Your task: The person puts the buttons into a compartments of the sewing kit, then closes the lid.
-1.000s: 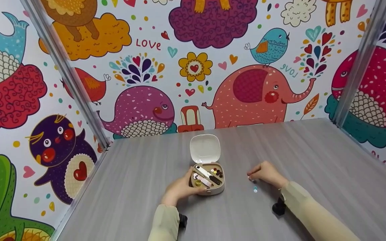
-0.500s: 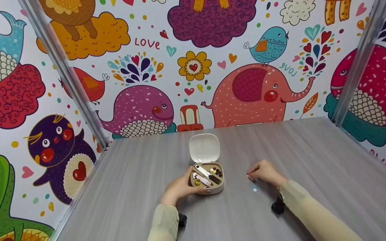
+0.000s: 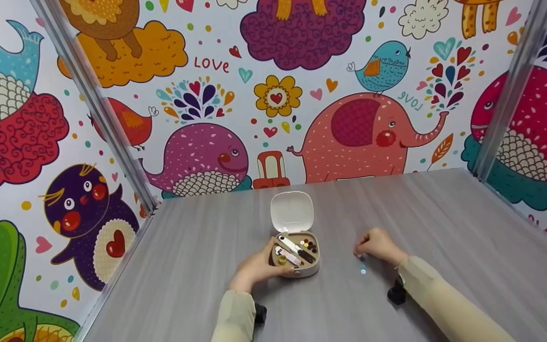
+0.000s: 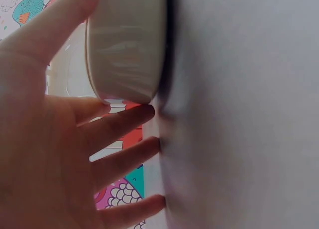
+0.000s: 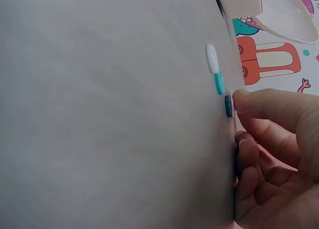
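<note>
My left hand (image 3: 254, 270) grips a beige sewing box (image 3: 307, 272) from its left, thumb along the front. In the left wrist view the fingers spread around the box's side, tips down by the table. Its white lid (image 3: 292, 212) stands raised at the back. To the right, my right hand (image 3: 379, 247) has thumb and index finger pinched at the tabletop. A pale sliver of a small button (image 5: 236, 108) shows at these fingertips, mostly hidden. Right beside them is a dark blue button (image 5: 229, 106), followed by a turquoise button (image 5: 219, 83) and a white button (image 5: 213, 58).
Inside the box lie a white-and-black tool (image 3: 296, 248), a pale tube-shaped item (image 3: 290, 257), a gold round piece (image 3: 282, 260) and several coloured buttons (image 3: 309, 245). Grey table (image 3: 197, 247) surrounds it. A cartoon-printed wall (image 3: 273, 133) closes off the back.
The right hand's pinched fingertips have shifted slightly right, closer to the dark button. The left hand stays on the box, and the other buttons stay in place.
</note>
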A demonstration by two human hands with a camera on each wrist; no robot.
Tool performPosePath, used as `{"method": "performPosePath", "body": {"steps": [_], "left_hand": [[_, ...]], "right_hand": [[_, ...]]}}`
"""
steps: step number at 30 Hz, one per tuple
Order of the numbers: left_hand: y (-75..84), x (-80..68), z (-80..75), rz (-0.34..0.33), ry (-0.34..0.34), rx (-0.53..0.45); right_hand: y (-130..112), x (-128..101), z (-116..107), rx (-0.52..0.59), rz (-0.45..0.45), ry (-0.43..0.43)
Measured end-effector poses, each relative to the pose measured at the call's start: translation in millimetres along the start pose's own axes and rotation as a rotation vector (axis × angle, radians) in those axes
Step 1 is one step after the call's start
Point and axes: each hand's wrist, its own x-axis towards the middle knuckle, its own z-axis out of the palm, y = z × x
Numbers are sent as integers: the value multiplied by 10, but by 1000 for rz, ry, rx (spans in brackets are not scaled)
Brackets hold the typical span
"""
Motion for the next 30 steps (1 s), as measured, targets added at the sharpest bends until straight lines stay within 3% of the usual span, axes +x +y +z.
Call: {"method": "performPosePath", "body": {"steps": [24, 30], "left_hand": [[-14, 15, 9, 0, -9, 3], [-11, -1, 8, -11, 2, -3]], "right_hand": [[-75, 32, -90, 87, 118, 6], [-89, 61, -93, 86, 107, 4]]}}
